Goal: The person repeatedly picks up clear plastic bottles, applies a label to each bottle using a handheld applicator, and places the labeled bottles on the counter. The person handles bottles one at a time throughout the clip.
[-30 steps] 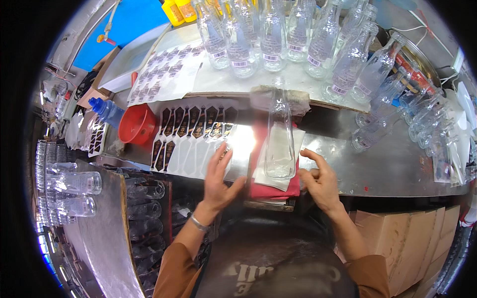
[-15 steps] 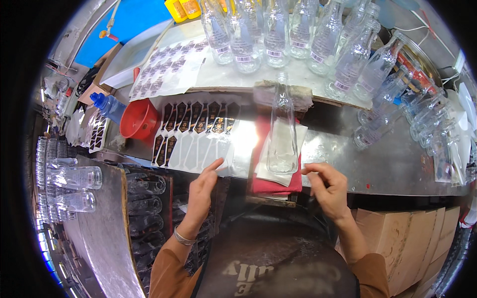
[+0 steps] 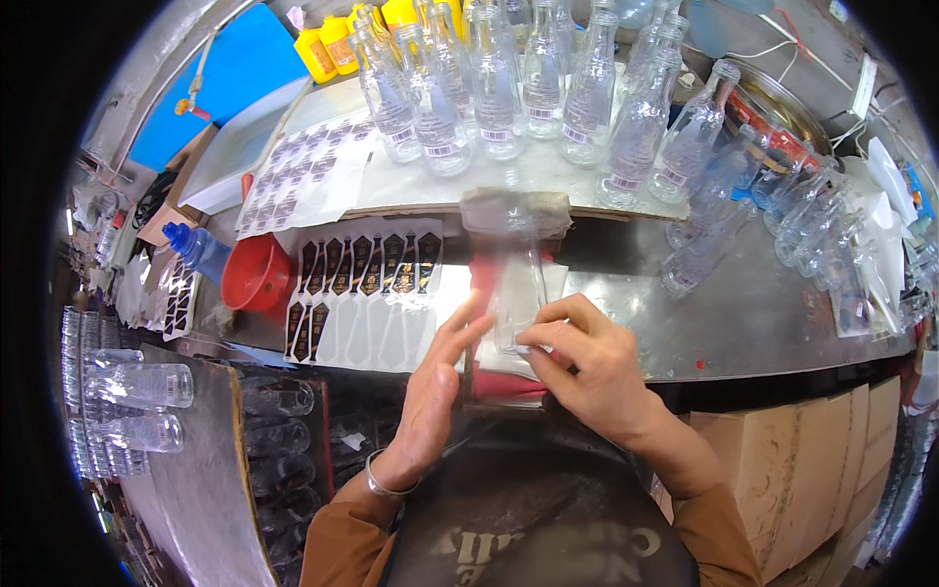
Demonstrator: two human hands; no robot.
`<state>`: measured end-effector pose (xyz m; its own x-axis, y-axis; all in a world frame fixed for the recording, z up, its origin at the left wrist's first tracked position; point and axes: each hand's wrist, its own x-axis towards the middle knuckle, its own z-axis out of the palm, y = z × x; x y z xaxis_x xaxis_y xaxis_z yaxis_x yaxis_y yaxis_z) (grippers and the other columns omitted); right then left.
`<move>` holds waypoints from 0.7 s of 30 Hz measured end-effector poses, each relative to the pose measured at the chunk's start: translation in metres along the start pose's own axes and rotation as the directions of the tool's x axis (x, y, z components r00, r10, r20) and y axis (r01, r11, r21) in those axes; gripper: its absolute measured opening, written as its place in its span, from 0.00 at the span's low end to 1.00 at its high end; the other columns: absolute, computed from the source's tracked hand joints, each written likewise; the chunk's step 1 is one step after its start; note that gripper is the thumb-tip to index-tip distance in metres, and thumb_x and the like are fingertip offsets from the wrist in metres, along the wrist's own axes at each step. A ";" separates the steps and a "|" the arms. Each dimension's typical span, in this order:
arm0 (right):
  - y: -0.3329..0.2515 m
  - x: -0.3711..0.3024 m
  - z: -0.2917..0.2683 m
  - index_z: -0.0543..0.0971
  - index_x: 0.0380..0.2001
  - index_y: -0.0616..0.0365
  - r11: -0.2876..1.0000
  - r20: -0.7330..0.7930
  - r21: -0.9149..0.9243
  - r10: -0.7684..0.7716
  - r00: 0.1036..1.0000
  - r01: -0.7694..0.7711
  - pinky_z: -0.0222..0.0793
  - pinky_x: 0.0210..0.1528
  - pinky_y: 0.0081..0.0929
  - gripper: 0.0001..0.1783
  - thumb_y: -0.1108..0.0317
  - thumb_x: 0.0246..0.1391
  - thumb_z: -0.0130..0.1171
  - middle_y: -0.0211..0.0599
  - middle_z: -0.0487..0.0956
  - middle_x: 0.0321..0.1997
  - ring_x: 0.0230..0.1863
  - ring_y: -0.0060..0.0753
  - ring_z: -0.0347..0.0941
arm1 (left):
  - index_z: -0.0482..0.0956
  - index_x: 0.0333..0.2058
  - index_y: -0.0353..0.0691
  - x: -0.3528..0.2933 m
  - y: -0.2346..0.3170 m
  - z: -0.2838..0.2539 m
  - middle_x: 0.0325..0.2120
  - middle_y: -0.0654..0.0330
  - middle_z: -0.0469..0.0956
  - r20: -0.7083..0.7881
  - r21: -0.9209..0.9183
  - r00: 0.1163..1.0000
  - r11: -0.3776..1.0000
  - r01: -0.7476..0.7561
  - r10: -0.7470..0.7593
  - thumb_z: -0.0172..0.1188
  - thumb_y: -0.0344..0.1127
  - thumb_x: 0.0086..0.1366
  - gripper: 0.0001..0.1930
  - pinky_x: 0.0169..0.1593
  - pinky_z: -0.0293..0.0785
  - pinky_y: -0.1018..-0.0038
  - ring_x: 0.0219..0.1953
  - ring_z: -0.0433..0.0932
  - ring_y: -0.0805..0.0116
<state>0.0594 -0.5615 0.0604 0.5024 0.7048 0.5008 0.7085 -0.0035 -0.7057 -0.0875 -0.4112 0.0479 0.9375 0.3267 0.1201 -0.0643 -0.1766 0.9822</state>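
Observation:
A clear glass bottle [image 3: 516, 293], smeared by motion, lies with its neck away from me over white cloth [image 3: 553, 281] on a red pad [image 3: 486, 277]. My left hand [image 3: 435, 401], fingers stretched, is beside the bottle's left side near its base; whether it touches the glass I cannot tell. At the bottle's base on the right, my right hand [image 3: 592, 367] is closed in a pinch. A small whitish bit shows at its fingertips, too small to name. A folded cloth [image 3: 548, 212] sits under the neck end. Left of the bottle lies a sheet of dark labels [image 3: 367, 264], partly peeled.
Labelled glass bottles [image 3: 499, 108] stand along the raised white shelf [image 3: 391, 196]; more bottles [image 3: 694, 259] lie at the right. A red bowl [image 3: 259, 276] and blue bottle [image 3: 201, 249] sit at left. Cardboard boxes [image 3: 773, 460] are low right, a crate of bottles [image 3: 279, 440] low left.
Both hands have moved in towards the bottle, the right one to its base. The bottle is now blurred by motion. The whole view has shifted a little.

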 end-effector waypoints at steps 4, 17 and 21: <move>0.022 0.018 -0.010 0.83 0.34 0.64 0.944 0.141 0.234 0.205 0.968 -0.234 0.62 0.26 0.17 0.05 0.74 0.55 0.67 0.31 0.77 0.29 0.24 0.14 0.70 | 0.60 0.69 0.33 0.023 -0.026 0.002 0.73 0.48 0.54 -0.082 0.010 0.996 0.999 -0.035 0.036 0.52 0.57 0.71 0.39 0.75 0.43 0.58 0.76 0.49 0.57; 0.095 0.041 0.019 0.77 0.50 0.66 0.881 0.001 0.217 0.431 0.902 -0.421 0.61 0.26 0.14 0.20 0.68 0.58 0.67 0.28 0.80 0.34 0.23 0.08 0.64 | 0.59 0.69 0.32 0.063 -0.055 0.008 0.71 0.40 0.52 -0.048 0.421 0.980 0.894 -0.154 0.192 0.67 0.29 0.60 0.40 0.72 0.54 0.60 0.73 0.55 0.47; 0.082 0.017 0.011 0.72 0.58 0.67 0.806 0.208 0.287 0.476 0.855 -0.518 0.65 0.26 0.15 0.26 0.67 0.59 0.66 0.35 0.81 0.49 0.22 0.08 0.67 | 0.69 0.66 0.46 0.081 -0.051 0.006 0.73 0.40 0.48 0.052 0.678 0.967 0.702 -0.217 0.250 0.65 0.34 0.61 0.33 0.73 0.47 0.49 0.74 0.50 0.43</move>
<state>0.1205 -0.5420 0.0049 0.6635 0.7481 -0.0115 0.1685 -0.1644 -0.9719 -0.0066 -0.3813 0.0068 0.9081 0.2240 0.3538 -0.0170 -0.8244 0.5657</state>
